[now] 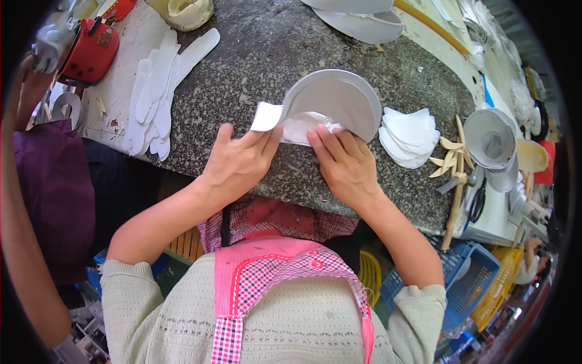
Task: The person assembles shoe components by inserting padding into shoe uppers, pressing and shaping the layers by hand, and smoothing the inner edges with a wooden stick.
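Note:
A grey, curved sheet piece that looks like a shoe upper (354, 97) stands bent on the speckled stone slab in front of me. Inside its curve lies a thin white lining piece (298, 127). My left hand (237, 161) grips the left end, where the edge folds over to show white. The fingers of my right hand (347, 161) press together on the lining and the lower right edge; its thumb is hidden. Just right of that hand sits a stack of white, rounded pieces (409, 138).
Long white strips (159, 91) lie in a pile at left, near a red pot (91, 51). A co-worker's arm (27, 242) reaches along the left rim. At right are a hammer (454, 209), wooden slivers (447, 159) and nested grey pieces (490, 138). Below stands a blue basket (479, 273).

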Tool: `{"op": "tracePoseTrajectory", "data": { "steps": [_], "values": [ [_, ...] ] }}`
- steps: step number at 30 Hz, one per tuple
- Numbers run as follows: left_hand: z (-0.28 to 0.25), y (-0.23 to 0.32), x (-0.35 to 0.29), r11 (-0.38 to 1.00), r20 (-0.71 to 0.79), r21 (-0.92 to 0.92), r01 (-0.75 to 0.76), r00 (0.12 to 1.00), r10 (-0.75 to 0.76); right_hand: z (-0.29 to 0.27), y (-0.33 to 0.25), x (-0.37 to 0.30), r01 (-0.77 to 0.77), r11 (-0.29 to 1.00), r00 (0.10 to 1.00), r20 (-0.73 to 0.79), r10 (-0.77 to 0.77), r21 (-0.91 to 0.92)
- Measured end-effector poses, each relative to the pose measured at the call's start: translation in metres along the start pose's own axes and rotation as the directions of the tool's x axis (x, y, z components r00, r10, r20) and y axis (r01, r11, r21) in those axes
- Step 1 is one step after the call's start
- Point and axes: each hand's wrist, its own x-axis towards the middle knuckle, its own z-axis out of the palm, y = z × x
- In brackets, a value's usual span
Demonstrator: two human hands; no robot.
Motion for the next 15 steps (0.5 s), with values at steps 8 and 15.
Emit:
{"op": "tracePoseTrajectory", "data": {
  "steps": [8,15],
  "values": [
    [0.007,0.009,-0.006,0.981,-0.056,-0.174,0.085,0.994,-0.096,-0.009,-0.021,0.029,-0.027,1.0,0.986,0.162,0.024,0.014],
    [-0.009,0.011,0.01,0.989,-0.042,-0.127,0.072,0.996,-0.078,-0.004,-0.018,0.024,-0.061,0.994,0.997,0.045,0.057,0.091]
  ]
}}
